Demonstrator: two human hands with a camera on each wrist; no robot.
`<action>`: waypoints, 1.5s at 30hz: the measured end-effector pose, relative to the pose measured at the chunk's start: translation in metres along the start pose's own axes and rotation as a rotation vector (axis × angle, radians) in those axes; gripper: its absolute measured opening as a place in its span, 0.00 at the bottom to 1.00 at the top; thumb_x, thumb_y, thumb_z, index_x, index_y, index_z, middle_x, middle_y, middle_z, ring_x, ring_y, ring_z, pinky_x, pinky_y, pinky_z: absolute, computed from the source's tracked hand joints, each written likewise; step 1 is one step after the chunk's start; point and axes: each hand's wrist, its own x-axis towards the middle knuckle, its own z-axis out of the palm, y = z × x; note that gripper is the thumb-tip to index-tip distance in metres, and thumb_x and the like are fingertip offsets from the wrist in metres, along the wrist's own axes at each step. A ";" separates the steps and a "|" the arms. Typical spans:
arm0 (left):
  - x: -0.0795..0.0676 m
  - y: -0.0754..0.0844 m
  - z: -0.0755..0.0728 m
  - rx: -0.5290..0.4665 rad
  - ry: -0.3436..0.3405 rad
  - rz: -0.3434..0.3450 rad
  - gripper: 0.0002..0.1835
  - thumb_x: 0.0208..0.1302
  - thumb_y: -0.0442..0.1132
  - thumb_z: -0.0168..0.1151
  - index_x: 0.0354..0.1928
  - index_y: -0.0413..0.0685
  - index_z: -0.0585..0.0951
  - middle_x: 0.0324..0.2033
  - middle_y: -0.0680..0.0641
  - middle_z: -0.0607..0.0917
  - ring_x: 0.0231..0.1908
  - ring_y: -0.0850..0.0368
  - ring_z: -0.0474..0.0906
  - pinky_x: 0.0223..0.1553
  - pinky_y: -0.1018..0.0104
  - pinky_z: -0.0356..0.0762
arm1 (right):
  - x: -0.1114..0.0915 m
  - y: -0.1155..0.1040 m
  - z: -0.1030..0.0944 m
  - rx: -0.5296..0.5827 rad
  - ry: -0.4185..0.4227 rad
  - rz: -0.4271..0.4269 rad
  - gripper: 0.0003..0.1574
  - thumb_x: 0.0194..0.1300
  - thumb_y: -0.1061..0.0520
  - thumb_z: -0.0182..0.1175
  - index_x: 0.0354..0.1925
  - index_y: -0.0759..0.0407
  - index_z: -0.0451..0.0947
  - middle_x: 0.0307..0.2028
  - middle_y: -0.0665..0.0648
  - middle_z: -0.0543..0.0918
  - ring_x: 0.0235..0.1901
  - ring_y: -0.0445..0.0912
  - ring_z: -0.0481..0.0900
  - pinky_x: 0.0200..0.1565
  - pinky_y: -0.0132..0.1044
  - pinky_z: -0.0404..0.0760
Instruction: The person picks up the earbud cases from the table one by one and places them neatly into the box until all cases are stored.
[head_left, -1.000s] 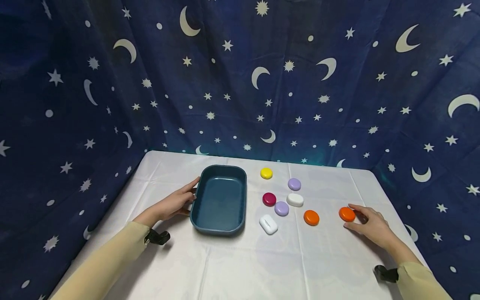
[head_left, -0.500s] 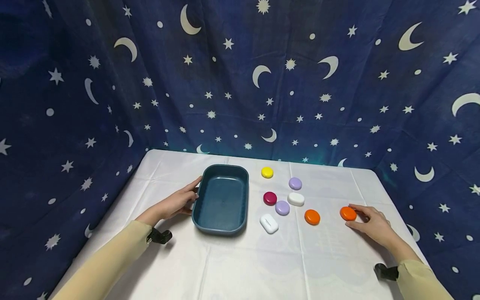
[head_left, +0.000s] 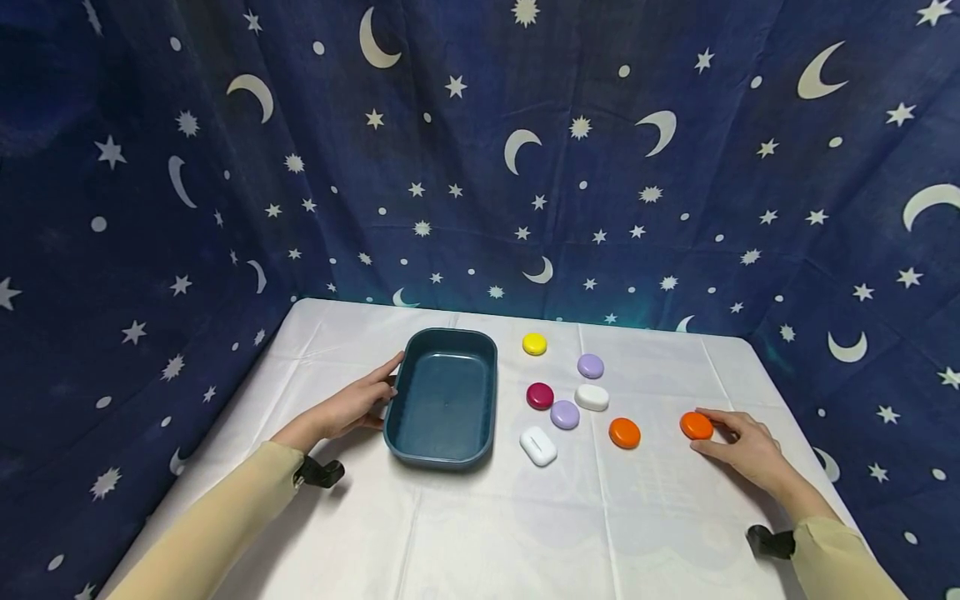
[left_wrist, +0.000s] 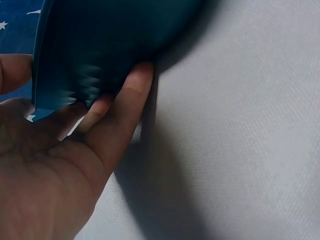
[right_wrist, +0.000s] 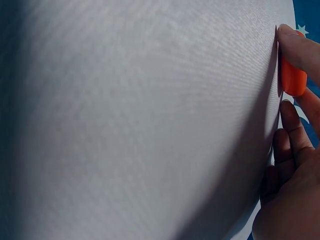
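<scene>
In the head view my left hand [head_left: 352,408] is at the left side of a dark teal rectangular bin [head_left: 405,450]. One finger reaches the rim, and in the left wrist view other fingers [left_wrist: 135,85] lie against the outer wall [left_wrist: 115,30]. Toward the right side of the table my right hand [head_left: 750,450] pinches a glossy orange disc [head_left: 696,426] between thumb and index finger. The right wrist view shows this disc [right_wrist: 294,77] edge-on, low over or on the white cloth; which one I cannot tell. The remaining fingers stay loosely bent beside it.
Between bin and right hand lie another orange disc [head_left: 625,433], a yellow disc [head_left: 535,344], a crimson disc [head_left: 540,396], two lilac discs [head_left: 565,415], a white oval piece [head_left: 592,397] and a white slotted case [head_left: 538,447]. A starry curtain [head_left: 480,167] stands behind the table.
</scene>
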 end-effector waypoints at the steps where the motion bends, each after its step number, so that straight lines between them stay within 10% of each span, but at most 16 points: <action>1: 0.000 0.000 0.000 0.000 0.000 0.001 0.40 0.75 0.39 0.45 0.82 0.76 0.44 0.80 0.37 0.46 0.71 0.35 0.59 0.45 0.51 0.80 | 0.000 0.000 0.000 0.001 0.000 0.000 0.54 0.61 0.34 0.70 0.71 0.65 0.67 0.65 0.77 0.64 0.62 0.75 0.55 0.54 0.75 0.50; 20: 0.000 -0.002 0.001 -0.023 0.000 0.032 0.41 0.74 0.37 0.44 0.82 0.73 0.42 0.79 0.34 0.42 0.71 0.34 0.59 0.45 0.51 0.79 | 0.009 -0.026 0.001 0.068 -0.027 -0.033 0.52 0.63 0.34 0.68 0.72 0.63 0.68 0.64 0.73 0.68 0.59 0.68 0.63 0.52 0.68 0.67; 45: -0.002 -0.003 0.002 -0.018 0.022 0.025 0.41 0.74 0.38 0.45 0.82 0.73 0.44 0.80 0.37 0.45 0.69 0.38 0.62 0.47 0.51 0.80 | 0.065 -0.262 0.076 0.172 -0.183 -0.483 0.36 0.55 0.39 0.77 0.62 0.34 0.81 0.60 0.47 0.77 0.64 0.51 0.62 0.60 0.60 0.66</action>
